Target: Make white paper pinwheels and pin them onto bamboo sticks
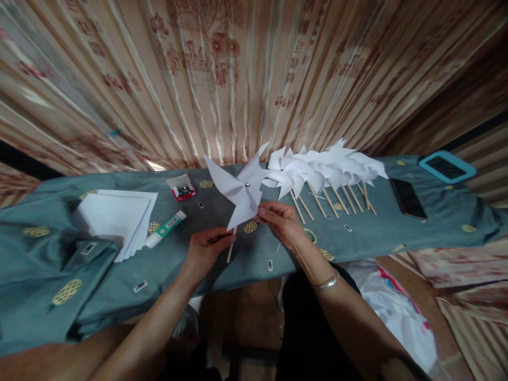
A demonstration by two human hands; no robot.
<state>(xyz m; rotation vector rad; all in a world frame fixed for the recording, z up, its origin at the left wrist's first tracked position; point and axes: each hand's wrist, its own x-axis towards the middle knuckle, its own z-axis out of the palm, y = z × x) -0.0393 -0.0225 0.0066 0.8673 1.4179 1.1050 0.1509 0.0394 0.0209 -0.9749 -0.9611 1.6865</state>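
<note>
A white paper pinwheel [240,191] with a silvery pin at its centre is raised above the cloth-covered table. My left hand [207,247] is closed around its wooden stick [230,248], just under the paper. With the fingertips of my right hand [281,218] I pinch the edge of a lower right blade. Just to the right, several similar pinwheels [317,172] lie overlapping in a row, their sticks pointing toward me. A small red and white box [184,191] of metal pins stands open to the left of the raised pinwheel.
White paper sheets [119,211] are stacked at the left, beside a green and white glue stick [166,228]. A dark phone [408,198] and a blue-framed tablet [447,165] lie at the right. Patterned curtains [238,79] hang behind the table. A white plastic bag [391,307] sits below.
</note>
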